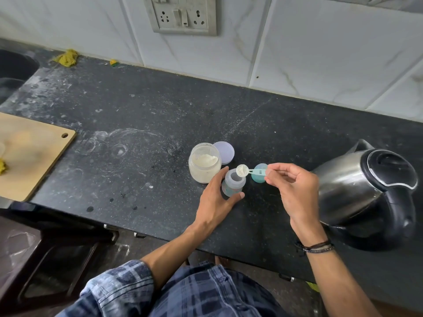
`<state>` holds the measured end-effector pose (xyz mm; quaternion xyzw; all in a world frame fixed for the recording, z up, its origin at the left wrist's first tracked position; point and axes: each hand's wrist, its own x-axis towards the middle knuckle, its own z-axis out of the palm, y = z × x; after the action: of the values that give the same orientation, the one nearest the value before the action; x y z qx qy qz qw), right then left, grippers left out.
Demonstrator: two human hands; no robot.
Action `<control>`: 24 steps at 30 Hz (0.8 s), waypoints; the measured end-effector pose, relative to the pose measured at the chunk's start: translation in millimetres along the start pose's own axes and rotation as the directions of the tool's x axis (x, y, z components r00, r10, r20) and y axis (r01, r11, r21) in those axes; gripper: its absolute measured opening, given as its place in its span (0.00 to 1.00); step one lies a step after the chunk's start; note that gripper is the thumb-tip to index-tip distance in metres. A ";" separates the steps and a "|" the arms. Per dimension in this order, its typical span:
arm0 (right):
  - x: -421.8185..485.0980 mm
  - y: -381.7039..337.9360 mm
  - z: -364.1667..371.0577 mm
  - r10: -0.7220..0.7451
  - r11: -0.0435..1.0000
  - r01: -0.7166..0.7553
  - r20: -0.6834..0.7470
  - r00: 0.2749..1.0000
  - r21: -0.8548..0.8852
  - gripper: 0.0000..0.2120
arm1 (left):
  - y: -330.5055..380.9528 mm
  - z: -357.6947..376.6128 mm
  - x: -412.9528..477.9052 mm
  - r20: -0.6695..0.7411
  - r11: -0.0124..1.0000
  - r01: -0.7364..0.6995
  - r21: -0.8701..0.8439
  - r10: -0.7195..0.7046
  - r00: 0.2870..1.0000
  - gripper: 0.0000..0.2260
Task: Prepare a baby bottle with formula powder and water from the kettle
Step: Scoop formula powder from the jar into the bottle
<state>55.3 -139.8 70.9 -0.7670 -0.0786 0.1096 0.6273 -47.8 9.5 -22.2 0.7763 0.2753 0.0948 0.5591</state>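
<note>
Dosing powder into the bottle (pixel 233 183) is the step I read here. My right hand (pixel 295 191) pinches the handle end of the scoop (pixel 241 170) between thumb and fingertips, the other fingers curled in. The bowl is heaped with powder and hangs level over the bottle's open mouth. My left hand (pixel 217 197) wraps loosely round the bottle, thumb on the near side and fingers round the far side, holding it upright on the table (pixel 160 115).

The bottle stands just beside the open powder jar (pixel 204 162), and the jar's lid (pixel 225 152) lies behind. A teal cap (pixel 258 173) sits right of the bottle, under the scoop handle. The kettle (pixel 366 188) is well to the right, lid closed.

Next move, as I judge it: roll the right wrist to tip the scoop, bowl centred on the narrow mouth so nothing spills. The water comes later.
</note>
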 end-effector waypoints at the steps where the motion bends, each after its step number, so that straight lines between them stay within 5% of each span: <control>1: 0.2 0.8 0.5 0.034 0.998 -0.034 0.002 0.999 0.051 0.09 | -0.4 -0.2 0.3 -0.001 1.000 0.004 -0.001 -0.004 1.000 0.35; 7: 2.6 3.1 -0.2 0.163 0.950 -0.166 0.036 0.986 0.263 0.05 | -0.4 -0.1 1.7 0.022 1.000 0.021 0.011 -0.021 1.000 0.33; 16: 6.5 3.9 -3.4 -0.085 0.994 0.085 0.014 0.996 -0.062 0.12 | 2.8 -3.2 -0.9 0.002 0.999 -0.024 0.036 0.024 1.000 0.27; 24: 2.5 4.5 -4.0 -0.219 0.959 0.221 0.034 0.975 -0.177 0.14 | 7.0 -3.1 -3.8 0.005 0.999 -0.031 0.027 0.031 1.000 0.27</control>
<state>58.7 -143.8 67.0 -0.8061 -0.1774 0.0370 0.5633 -50.2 8.5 -14.0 0.7881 0.2631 0.0981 0.5478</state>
